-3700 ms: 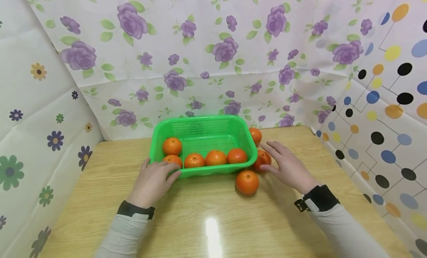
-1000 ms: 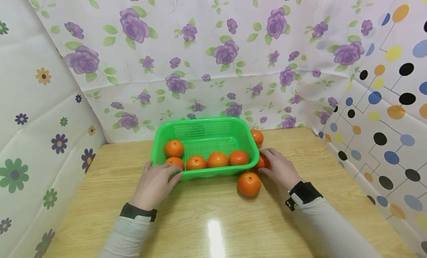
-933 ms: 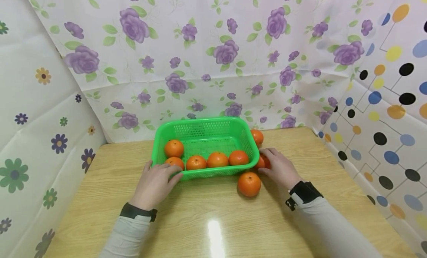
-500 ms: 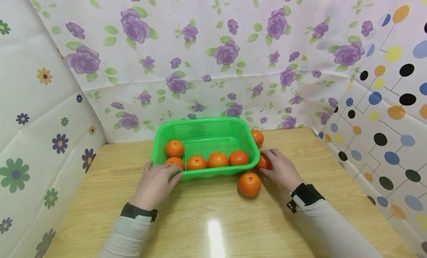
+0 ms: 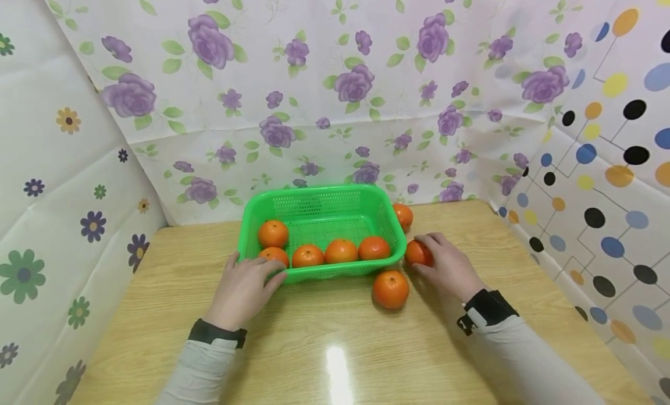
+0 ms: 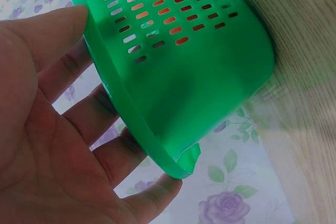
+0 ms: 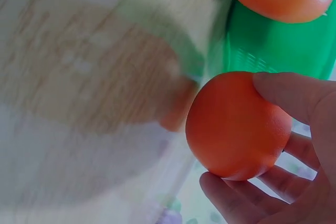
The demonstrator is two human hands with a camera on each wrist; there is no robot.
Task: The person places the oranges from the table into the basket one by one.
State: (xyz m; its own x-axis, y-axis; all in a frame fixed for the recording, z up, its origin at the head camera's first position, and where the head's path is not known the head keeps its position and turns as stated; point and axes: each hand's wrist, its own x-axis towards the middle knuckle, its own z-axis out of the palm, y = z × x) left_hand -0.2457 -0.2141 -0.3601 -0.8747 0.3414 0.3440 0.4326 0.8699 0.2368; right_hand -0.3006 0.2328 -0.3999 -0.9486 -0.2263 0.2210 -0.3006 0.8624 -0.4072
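A green plastic basket (image 5: 320, 188) with perforated walls stands at the back of the table. My left hand (image 5: 242, 290) grips its front left corner; in the left wrist view, thumb and fingers lie along the basket rim (image 6: 118, 103). Just right of the basket, my right hand (image 5: 449, 267) holds an orange (image 5: 418, 253). The right wrist view shows the thumb on one side of this orange (image 7: 236, 127) and fingers on the other. Another orange (image 5: 391, 289) sits in front of the basket's right corner, and one more orange (image 5: 403, 217) is behind the held one.
Several oranges (image 5: 342, 251) rest inside the basket, mostly in a row along its front wall, with one orange (image 5: 273, 234) further back at left. Flowered cloth (image 5: 324, 125) hangs behind the wooden table (image 5: 293, 347), and a dotted cloth (image 5: 591, 219) lines the right side.
My right hand has come down around the orange beside the basket and shifted it slightly right, away from the basket wall. My left hand keeps its place on the rim.
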